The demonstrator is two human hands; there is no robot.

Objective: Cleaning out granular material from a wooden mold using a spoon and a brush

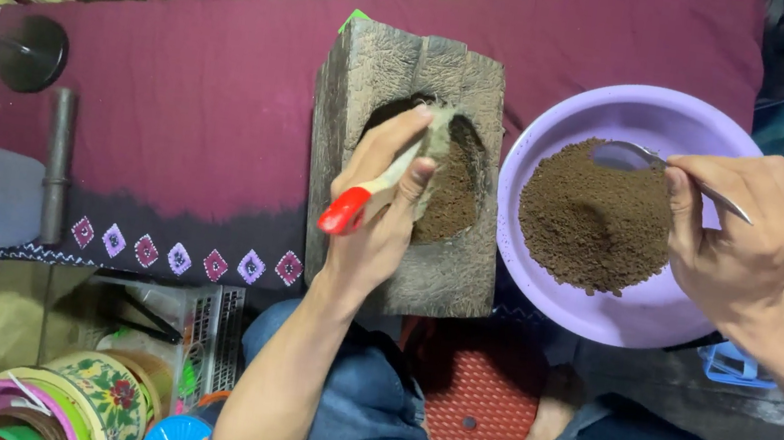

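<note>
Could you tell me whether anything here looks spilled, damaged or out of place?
Nothing stands out. The brown powder sits heaped inside the purple bowl, none visible on the maroon cloth; the wooden block looks worn but whole.

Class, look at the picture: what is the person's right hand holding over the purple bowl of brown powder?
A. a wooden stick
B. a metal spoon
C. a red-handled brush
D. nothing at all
B: the right hand grips a metal spoon whose bowl rests on the brown powder in the purple bowl; the red-handled brush is in the left hand at the wooden block.
</note>
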